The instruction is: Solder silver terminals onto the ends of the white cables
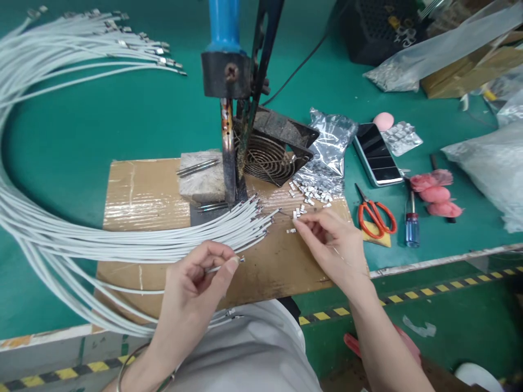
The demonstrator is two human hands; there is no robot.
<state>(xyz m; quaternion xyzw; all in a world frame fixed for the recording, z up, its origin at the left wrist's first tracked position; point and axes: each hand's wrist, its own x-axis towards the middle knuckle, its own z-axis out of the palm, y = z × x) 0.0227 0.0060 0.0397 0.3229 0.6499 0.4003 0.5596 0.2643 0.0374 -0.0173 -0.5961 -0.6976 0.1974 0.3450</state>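
So my left hand [196, 275] is pinched shut on one white cable [223, 267], thumb and forefinger right behind its bare metal tip, which sticks out toward the right. My right hand [330, 242] has its fingertips closed on one of the tiny metal clips [297, 215], just above the cardboard sheet [139, 193] I've got laid on the counter [102, 120]. One more clip lies loose just left of those fingers.

The rest of the cable bundle [171, 234] lies across the cardboard just above my left hand, ends fanned out toward the right, and the whole lot loops round the left side of the counter up to the far left corner. At the cardboard's far right corner there's a little heap of clips [314, 188] spilling out of a crinkly plastic bag [330, 141]. Behind the bundle ends stands the press with the blue post [224, 24], with a black fan grille [267, 155] leaning beside it.

Off the cardboard's right edge: orange scissors [376, 215], a blue-handled screwdriver [412, 226], a phone [378, 155] and some pink stuff [435, 193].
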